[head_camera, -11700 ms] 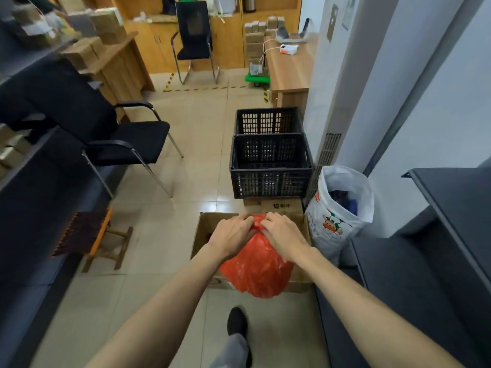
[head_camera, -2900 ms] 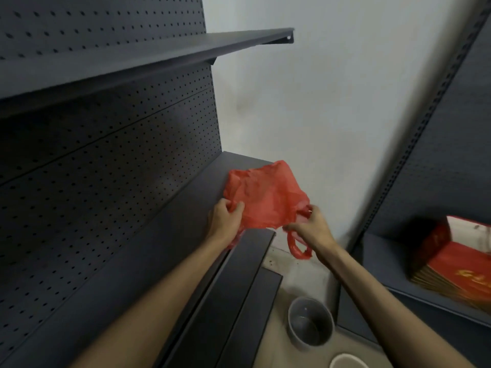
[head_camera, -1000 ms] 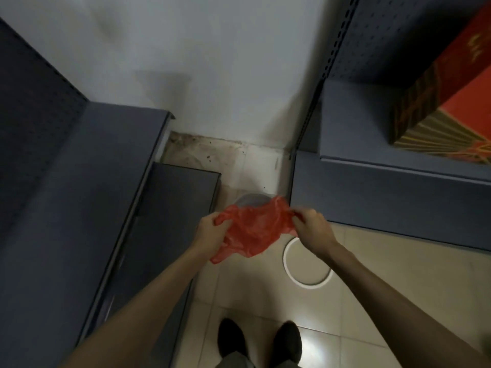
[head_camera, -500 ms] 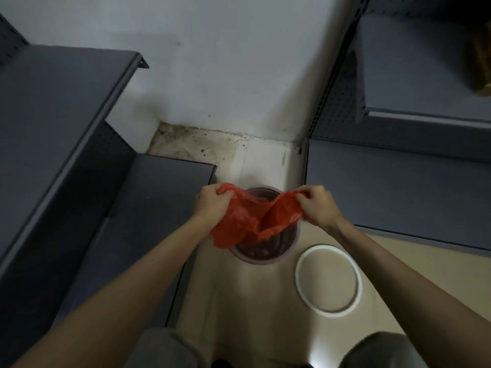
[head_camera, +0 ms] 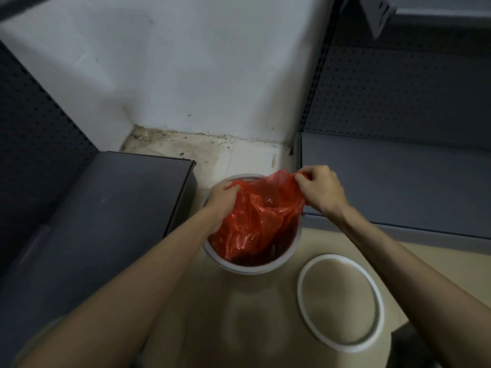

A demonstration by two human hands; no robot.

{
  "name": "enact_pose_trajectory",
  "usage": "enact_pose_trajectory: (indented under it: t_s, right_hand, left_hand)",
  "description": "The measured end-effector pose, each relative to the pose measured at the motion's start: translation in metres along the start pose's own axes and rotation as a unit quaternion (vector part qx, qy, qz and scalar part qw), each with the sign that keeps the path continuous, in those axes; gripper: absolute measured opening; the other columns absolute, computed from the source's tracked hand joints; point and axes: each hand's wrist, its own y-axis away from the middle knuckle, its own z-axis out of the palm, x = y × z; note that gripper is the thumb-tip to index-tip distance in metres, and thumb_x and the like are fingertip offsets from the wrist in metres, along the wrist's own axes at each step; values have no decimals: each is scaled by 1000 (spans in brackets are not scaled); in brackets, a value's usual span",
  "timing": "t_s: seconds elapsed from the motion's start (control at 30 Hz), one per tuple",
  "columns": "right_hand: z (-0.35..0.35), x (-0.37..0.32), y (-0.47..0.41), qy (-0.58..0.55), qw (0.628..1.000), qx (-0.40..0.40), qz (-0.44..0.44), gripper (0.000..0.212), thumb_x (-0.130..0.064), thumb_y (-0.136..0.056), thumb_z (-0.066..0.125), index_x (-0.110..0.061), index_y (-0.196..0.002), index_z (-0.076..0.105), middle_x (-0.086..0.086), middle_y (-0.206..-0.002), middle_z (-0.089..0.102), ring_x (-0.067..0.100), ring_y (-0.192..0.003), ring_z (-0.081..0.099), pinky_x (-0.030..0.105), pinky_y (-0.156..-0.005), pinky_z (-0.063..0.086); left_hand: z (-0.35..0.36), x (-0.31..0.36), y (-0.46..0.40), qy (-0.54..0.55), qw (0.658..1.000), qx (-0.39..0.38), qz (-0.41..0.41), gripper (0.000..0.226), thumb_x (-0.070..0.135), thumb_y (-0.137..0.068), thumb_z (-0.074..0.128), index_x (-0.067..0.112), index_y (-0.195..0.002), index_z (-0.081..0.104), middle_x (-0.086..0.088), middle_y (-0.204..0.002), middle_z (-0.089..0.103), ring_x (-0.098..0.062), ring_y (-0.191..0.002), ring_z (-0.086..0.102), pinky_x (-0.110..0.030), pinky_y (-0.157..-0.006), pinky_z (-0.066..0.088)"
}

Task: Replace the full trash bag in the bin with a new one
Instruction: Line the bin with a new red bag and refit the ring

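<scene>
A thin red plastic bag (head_camera: 256,219) is held over the mouth of a round, pale grey bin (head_camera: 252,265). The film is translucent, glossy and heavily creased, with bright highlights along its folds. Its lower part hangs down inside the bin; the darker interior is seen through and beneath it. The upper edge is drawn up above the rim at the far side. The bag is not yet spread over the rim.

The left hand (head_camera: 221,199) is closed around a gathered portion of the bag at the bin's left rim, with the fingers curled in and partly buried in the film. The right hand (head_camera: 320,189) is closed in a pinch on the bag's upper right edge, which is held raised above and just beyond the bin's right rim.

The bin stands on a beige tiled floor (head_camera: 265,314) in a corner formed by a white wall (head_camera: 199,75). It is flanked by dark grey metal shelving: a low shelf (head_camera: 119,208) to the left and a base shelf (head_camera: 398,181) to the right, both just beside it. A white ring (head_camera: 300,296) lies flat on the floor near the bin, apart from it.
</scene>
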Motion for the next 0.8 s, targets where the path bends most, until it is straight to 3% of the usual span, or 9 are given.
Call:
enact_pose_trajectory:
  t_s: [0.07, 0.2, 0.33, 0.53, 0.67, 0.8]
  right_hand:
    - [4, 5, 3, 4, 1000, -1, -2, 22, -28, -89, 52, -24, -76, 69, -4, -76, 70, 24, -81, 68, 41, -80, 55]
    - [16, 17, 5, 20, 1000, -4, 10, 24, -31, -87, 51, -22, -88, 74, 4, -88, 74, 30, -89, 67, 44, -84, 54]
    - [30, 33, 7, 59, 997, -51, 9, 26, -29, -88, 48, -21, -94, 72, 8, -97, 72, 33, -94, 65, 41, -85, 52]
    - [29, 38, 6, 116, 991, -69, -16, 27, -33, -94, 47, -20, -101, 69, 13, -111, 54, 36, -101, 58, 43, -89, 46]
    - [22, 34, 5, 135, 987, -80, -39, 33, -42, -96, 46, -19, -93, 69, 8, -104, 60, 28, -92, 60, 44, -82, 51]
    - [13, 29, 6, 148, 984, -80, -52, 35, -43, -96, 48, -18, -91, 72, 8, -103, 60, 26, -104, 53, 42, -79, 47]
  left_hand:
    - [9, -7, 1, 17, 999, -30, -7, 21, 19, -96, 55, 20, -96, 75, -11, -89, 75, -29, -85, 72, -38, -83, 59]
    - [25, -30, -4, 2, 999, -40, -13, 22, 15, -96, 55, 11, -104, 75, -17, -97, 74, -30, -91, 70, -41, -89, 57]
    - [17, -48, -11, -206, 978, 17, 21, 28, 32, -96, 52, 16, -102, 74, -12, -102, 73, -34, -99, 66, -42, -93, 51]
    - [-19, -31, 4, -352, 932, 54, 64, 40, 36, -99, 46, 5, -88, 68, -17, -97, 69, -35, -95, 64, -33, -78, 46]
    - [-41, -22, 14, -405, 909, 58, 77, 42, 50, -95, 47, 15, -90, 70, -8, -92, 70, -31, -89, 67, -39, -79, 54]
    - [-57, -10, 26, -369, 922, 73, 91, 25, 43, -92, 58, 23, -87, 71, -3, -88, 73, -26, -85, 69, -42, -80, 57]
